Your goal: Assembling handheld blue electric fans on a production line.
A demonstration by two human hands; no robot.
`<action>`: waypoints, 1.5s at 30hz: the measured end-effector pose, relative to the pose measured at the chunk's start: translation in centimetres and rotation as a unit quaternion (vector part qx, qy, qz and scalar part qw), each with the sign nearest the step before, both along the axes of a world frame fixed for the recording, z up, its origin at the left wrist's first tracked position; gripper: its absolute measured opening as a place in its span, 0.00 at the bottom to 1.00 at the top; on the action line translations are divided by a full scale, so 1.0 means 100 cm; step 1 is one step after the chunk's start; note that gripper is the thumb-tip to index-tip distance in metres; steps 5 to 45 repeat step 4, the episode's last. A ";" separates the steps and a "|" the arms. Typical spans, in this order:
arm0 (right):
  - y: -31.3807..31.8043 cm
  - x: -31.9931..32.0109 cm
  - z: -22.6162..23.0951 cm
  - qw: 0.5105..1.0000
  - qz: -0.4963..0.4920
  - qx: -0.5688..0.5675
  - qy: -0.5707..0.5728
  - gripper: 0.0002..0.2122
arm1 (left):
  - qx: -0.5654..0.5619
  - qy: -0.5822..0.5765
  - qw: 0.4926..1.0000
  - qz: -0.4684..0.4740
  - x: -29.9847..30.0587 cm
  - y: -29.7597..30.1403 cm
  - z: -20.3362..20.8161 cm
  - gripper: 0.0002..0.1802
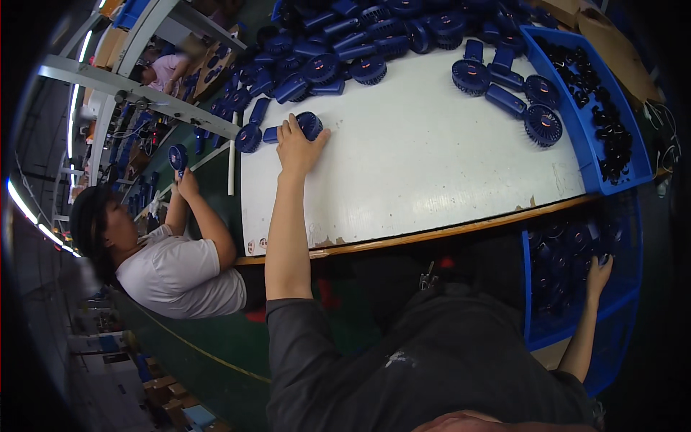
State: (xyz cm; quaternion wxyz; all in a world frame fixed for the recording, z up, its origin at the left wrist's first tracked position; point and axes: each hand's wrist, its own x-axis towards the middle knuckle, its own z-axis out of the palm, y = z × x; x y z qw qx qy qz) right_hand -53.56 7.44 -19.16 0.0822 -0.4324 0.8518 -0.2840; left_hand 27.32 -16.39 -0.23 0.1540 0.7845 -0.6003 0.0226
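Observation:
On the white tabletop, a dark blue handheld fan (pixel 309 125) lies with its handle pointing left. My left hand (pixel 301 147) is closed over it, fingers across the handle side and thumb at the round head's right edge. A second handheld fan (pixel 248 137) lies just left of it. Low on the right, my right hand (pixel 599 275) reaches into a blue crate (pixel 527 295) of dark blue handheld fans (pixel 565 245). Its fingertips are among the fans, and shadow hides whether they grip one.
Many blue fans (pixel 320 68) are heaped at the table's far side. Several more (pixel 541 124) lie at the right, beside a blue bin (pixel 612 189) of small black parts (pixel 612 137). A co-worker (pixel 180 273) at the left holds a fan (pixel 178 157). The wooden table edge (pixel 432 232) runs before me.

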 end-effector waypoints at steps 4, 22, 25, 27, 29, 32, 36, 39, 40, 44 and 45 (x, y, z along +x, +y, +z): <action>0.019 -0.045 -0.028 0.984 -0.063 0.156 0.059 0.30 | 0.037 0.071 0.997 -0.007 -0.026 0.002 0.025 0.55; 0.019 -0.045 -0.028 0.984 -0.063 0.156 0.059 0.30 | 0.037 0.071 0.997 -0.007 -0.026 0.002 0.025 0.55; 0.019 -0.045 -0.028 0.984 -0.063 0.156 0.059 0.30 | 0.037 0.071 0.997 -0.007 -0.026 0.002 0.025 0.55; 0.019 -0.045 -0.028 0.984 -0.063 0.156 0.059 0.30 | 0.037 0.071 0.997 -0.007 -0.026 0.002 0.025 0.55; 0.019 -0.045 -0.028 0.984 -0.063 0.156 0.059 0.30 | 0.037 0.071 0.997 -0.007 -0.026 0.002 0.025 0.55; 0.019 -0.045 -0.028 0.984 -0.063 0.156 0.059 0.30 | 0.037 0.071 0.997 -0.007 -0.026 0.002 0.025 0.55; 0.019 -0.045 -0.028 0.984 -0.063 0.156 0.059 0.30 | 0.037 0.071 0.997 -0.007 -0.026 0.002 0.025 0.55; 0.019 -0.045 -0.028 0.984 -0.063 0.156 0.059 0.30 | 0.037 0.071 0.997 -0.007 -0.026 0.002 0.025 0.55; 0.019 -0.045 -0.028 0.984 -0.063 0.156 0.059 0.30 | 0.037 0.071 0.997 -0.007 -0.026 0.002 0.025 0.55; 0.019 -0.045 -0.028 0.984 -0.063 0.156 0.059 0.30 | 0.037 0.071 0.997 -0.007 -0.026 0.002 0.025 0.55; 0.019 -0.045 -0.028 0.984 -0.063 0.156 0.059 0.30 | 0.037 0.071 0.997 -0.007 -0.026 0.002 0.025 0.55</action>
